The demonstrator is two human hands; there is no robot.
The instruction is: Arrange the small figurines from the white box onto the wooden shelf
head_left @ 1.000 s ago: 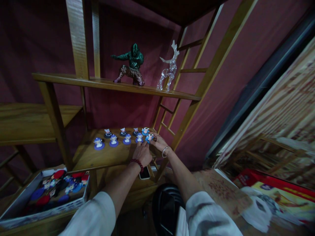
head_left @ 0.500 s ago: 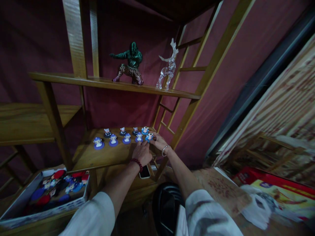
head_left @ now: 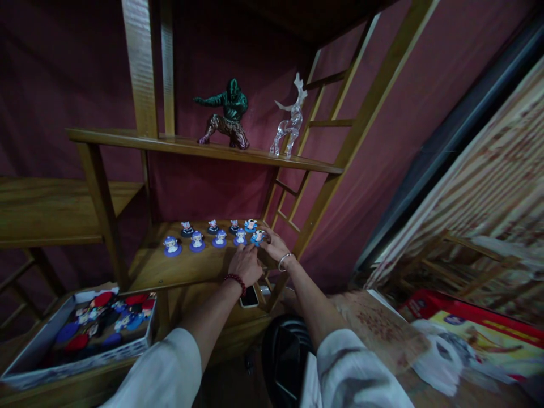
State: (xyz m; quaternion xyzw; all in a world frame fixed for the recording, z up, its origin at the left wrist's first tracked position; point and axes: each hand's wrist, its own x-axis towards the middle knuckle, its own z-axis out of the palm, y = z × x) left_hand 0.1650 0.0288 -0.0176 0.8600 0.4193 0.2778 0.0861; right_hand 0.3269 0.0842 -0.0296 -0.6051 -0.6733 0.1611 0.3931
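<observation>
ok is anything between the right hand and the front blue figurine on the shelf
Nothing visible: the right hand is at the right side of the front blue figurine. The left hand is in front and the nearest purple figurine to the left, neither between them.

Room: dim all over, darkest in the top corners.
Lamp: hard to tell where its light comes from.
Red wall [head_left: 208, 190]: deep and gloomy, with soft shadows at the left.
Wooden post [head_left: 141, 68]: a pale shine runs down its front.
Glass deer [head_left: 290, 126]: gleams white.
Green statue [head_left: 233, 105]: little shiny spots, dark between them.
Purple toys [head_left: 197, 242]: pale bits show up well, but tiny parts are fuzzy.
White sleeves [head_left: 172, 357]: bright but soft and smudgy.
Open box [head_left: 85, 364]: murky inside.
Striped curtain [head_left: 480, 187]: smeary and stretched sideways.
Plastic bag [head_left: 440, 357]: pale and blurry.
Edges: things lean and look pulled.
</observation>
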